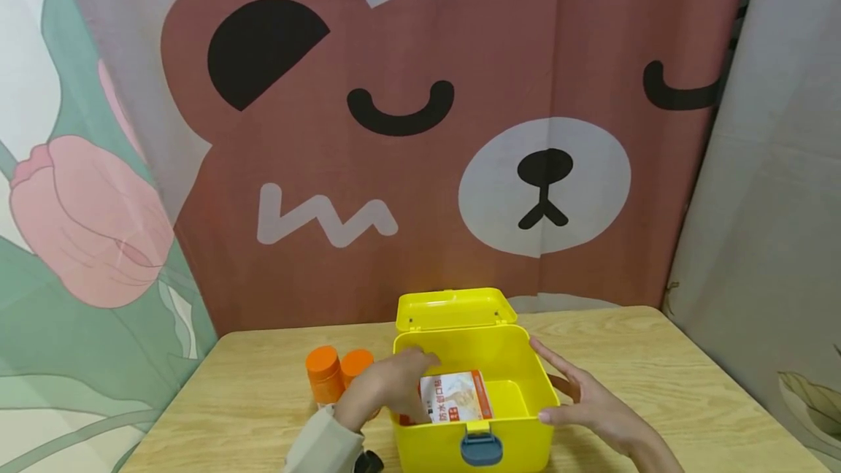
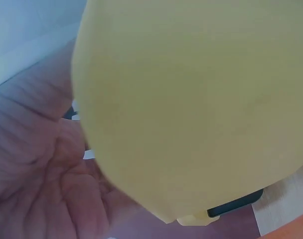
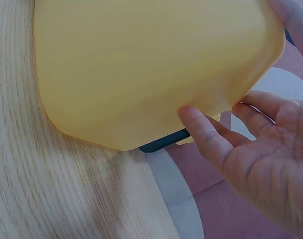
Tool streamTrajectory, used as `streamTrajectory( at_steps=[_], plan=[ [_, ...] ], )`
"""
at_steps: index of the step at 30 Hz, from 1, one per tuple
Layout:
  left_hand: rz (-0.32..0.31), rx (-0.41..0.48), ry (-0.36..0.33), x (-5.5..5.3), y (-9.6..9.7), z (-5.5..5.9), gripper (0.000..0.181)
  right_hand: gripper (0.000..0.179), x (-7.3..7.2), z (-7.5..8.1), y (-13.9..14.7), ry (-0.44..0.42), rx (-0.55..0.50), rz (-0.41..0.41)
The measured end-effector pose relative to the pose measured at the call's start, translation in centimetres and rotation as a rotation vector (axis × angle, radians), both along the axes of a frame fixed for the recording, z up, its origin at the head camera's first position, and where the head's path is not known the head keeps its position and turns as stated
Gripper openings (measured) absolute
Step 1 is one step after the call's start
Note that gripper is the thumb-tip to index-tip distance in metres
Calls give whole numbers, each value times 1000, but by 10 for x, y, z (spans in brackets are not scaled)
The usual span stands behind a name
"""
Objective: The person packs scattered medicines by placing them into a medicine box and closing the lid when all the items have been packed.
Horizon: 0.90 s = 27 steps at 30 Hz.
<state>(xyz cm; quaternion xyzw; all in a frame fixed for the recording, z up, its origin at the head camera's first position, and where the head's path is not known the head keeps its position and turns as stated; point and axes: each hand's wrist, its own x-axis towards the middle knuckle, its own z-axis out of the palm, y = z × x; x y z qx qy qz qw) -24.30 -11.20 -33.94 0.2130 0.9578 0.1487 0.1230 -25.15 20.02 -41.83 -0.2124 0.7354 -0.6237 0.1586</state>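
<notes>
Carton (image 1: pixel 456 394) x1 in yel. case (image 1: pixel 522 451) x1; org. btls (image 1: pixel 325 379) x2.

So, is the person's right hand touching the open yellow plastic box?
Touching. The right wrist view shows the right hand at the yellow plastic box, one fingertip against its outer wall.

Left forearm (image 1: pixel 323 444): sleeved, slanting up and rightward.
Left hand (image 1: pixel 397 379): back upward, thumb and forefinger parted.
Right wrist (image 1: pixel 642 445): bare, slanting up and leftward.
Right hand (image 1: pixel 588 401): forefinger straight, thumb spread well apart.
</notes>
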Motion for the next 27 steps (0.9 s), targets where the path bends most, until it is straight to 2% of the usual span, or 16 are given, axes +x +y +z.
streamTrajectory(
  at_steps=[5, 13, 19, 27],
  plan=[
    [-42, 71, 44, 0, -8, 3, 70, 87, 0, 0, 1, 10, 1, 1],
    [-92, 340, 106, 2, -19, 4, 52, 86, -1, -2, 1, 24, -4, 11],
    [-58, 477, 133, 1, -24, 1, 42, 86, -1, -1, 1, 17, -2, 3],
    [-17, 605, 297, -2, -32, -7, 35, 86, 0, -1, 1, 10, -9, 10]
  ],
)
